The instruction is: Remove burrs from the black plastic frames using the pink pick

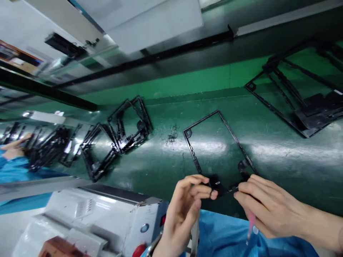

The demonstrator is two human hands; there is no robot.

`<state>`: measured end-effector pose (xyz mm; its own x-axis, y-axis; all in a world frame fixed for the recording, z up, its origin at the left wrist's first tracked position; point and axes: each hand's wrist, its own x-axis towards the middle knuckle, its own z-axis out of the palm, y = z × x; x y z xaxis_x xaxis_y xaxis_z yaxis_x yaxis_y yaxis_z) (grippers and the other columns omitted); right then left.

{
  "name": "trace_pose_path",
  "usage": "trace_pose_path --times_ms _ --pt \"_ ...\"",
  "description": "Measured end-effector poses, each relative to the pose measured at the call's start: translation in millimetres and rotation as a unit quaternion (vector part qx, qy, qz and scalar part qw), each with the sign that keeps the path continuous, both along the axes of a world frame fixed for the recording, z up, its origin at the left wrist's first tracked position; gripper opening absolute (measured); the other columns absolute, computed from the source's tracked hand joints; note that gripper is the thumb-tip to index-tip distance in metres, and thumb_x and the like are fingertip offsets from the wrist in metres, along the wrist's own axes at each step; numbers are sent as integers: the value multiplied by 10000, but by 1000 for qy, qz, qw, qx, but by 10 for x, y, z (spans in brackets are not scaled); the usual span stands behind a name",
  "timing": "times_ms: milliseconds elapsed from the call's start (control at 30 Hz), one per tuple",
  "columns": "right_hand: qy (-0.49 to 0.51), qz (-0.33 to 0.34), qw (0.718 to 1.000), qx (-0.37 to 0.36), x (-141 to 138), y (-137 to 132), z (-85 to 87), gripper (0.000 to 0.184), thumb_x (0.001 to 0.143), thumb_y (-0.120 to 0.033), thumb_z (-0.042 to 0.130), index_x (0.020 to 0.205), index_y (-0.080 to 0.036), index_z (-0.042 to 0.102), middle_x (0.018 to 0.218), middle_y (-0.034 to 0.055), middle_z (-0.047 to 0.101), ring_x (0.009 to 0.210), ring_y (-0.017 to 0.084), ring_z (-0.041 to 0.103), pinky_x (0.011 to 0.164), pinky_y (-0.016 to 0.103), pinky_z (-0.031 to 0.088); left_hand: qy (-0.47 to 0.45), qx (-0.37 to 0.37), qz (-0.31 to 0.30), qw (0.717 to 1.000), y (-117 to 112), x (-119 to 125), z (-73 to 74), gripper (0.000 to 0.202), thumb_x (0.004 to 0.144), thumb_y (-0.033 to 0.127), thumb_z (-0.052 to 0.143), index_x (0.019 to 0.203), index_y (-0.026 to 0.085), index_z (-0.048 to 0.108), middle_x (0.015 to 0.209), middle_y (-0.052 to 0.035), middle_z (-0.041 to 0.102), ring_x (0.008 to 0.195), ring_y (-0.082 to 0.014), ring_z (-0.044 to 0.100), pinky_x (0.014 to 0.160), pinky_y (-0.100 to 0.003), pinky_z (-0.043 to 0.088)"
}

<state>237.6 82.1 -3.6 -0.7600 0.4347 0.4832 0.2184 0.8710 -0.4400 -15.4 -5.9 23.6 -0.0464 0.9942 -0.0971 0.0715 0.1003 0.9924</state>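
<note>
A thin black plastic frame [235, 140] lies at an angle on the green bench, its near edge between my hands. My left hand [184, 208] has its fingers curled at the near left corner, beside a flat black tab [216, 184], gripping the frame there. My right hand [273, 205] is closed at the near right side of the frame, fingertips against its edge. From under the right palm sticks out a slim pink tool [251, 222], blurred, with a pale tip; its working end is hidden by the fingers.
Thin black scraps [172, 137] lie left of the frame. More black frames are piled at left [131, 123] and at right [292, 103]. A white machine [107, 214] with a red button stands at lower left. Another person's hand [14, 148] shows at far left.
</note>
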Motion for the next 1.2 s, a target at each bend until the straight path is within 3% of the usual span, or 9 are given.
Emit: trace_pose_path --times_ms 167,300,467,600,833,900,967,1067,1200 --pt "49 -25 997 -52 -22 -50 122 269 1051 -198 582 1288 -83 633 1055 124 704 937 225 692 874 385 616 -154 2 -25 988 -89 206 -55 461 1094 453 544 1534 341 461 1551 -170 554 1167 -322 755 1026 -535 644" --pt "53 -43 996 -52 -117 -59 195 241 1052 -222 651 1275 -134 643 1008 98 681 867 214 686 788 361 628 -163 8 -26 986 -123 301 -58 581 1065 540 563 1589 355 396 1629 -172 504 1260 -343 712 1126 -583 564" --pt "54 -32 984 -166 -245 -37 248 114 1057 -190 628 1167 -212 650 984 50 658 720 139 657 621 224 591 -168 77 -60 981 -215 297 -99 630 1057 557 580 1619 402 341 1676 -135 460 1352 -351 647 1178 -610 494" --pt "28 -4 978 -205 -374 62 287 157 1052 -179 581 1171 -249 658 958 28 675 737 148 696 649 219 610 -182 89 -92 975 -197 177 -146 741 1022 560 659 1648 398 296 1738 -136 363 1491 -382 518 1255 -641 372" --pt "9 -26 989 -148 -760 373 263 129 1018 -189 578 950 -242 675 807 -2 662 623 147 648 574 252 558 -231 168 13 958 -113 66 -409 802 919 618 729 1577 269 433 1622 -191 528 1482 -422 532 1263 -670 345" --pt "7 -37 987 -154 -875 463 292 173 1009 -182 573 867 -237 656 740 -17 620 599 148 608 554 264 515 -230 165 47 958 -152 38 -486 778 925 624 718 1566 271 457 1613 -193 545 1417 -414 605 1228 -652 421" --pt "6 -36 985 -166 -987 526 352 185 998 -173 574 837 -233 642 726 -20 600 608 150 582 570 274 493 -173 131 107 970 -196 -30 -509 637 973 551 709 1517 285 512 1596 -184 565 1272 -361 720 1111 -571 570" --pt "-2 -13 981 -191 -1142 562 452 180 985 -155 558 827 -228 604 754 -14 605 636 150 576 595 277 483 44 93 232 967 -175 -197 -439 245 1030 371 687 1234 234 692 1438 -147 674 1124 -267 776 943 -422 671" --pt "-52 -19 972 -228 -1176 586 515 117 1005 -179 564 909 -224 613 815 -7 648 663 153 600 626 284 495 245 157 237 927 85 -382 -321 169 982 313 762 1126 230 734 1208 -84 727 816 -162 740 746 -313 667"
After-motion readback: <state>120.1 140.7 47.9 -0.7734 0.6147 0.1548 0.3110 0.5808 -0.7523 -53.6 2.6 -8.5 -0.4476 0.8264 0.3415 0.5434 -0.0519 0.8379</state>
